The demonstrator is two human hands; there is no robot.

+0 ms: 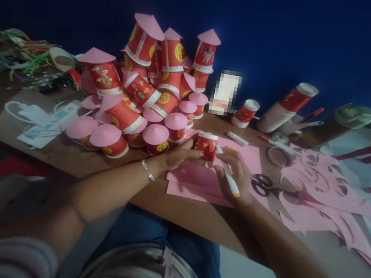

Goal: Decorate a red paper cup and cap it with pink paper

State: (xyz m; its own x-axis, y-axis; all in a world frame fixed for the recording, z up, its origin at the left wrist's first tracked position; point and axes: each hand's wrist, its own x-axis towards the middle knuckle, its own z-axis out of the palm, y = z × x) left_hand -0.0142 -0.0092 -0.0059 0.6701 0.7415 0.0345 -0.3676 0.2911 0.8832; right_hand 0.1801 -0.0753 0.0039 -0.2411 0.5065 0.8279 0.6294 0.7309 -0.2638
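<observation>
A small red paper cup [206, 147] with a gold star and white rims is upright over the pink paper sheets. From its left side my left hand [183, 154] grips it, fingers closed round it. My right hand [237, 170] is closed on a white marker [229, 175] with an orange end, its upper tip touching or very near the cup's right side. Pink sheets [186, 190] lie under both hands. Black-handled scissors [261, 185] rest just right of my right hand.
Red cups with pink cone tops [127, 115] are piled at the left centre. Behind stand a small cup [247, 112] and a leaning cup stack [289, 104]. Pink paper scraps [326, 191] and a tape roll [278, 156] lie right; a power strip [51, 123] lies left.
</observation>
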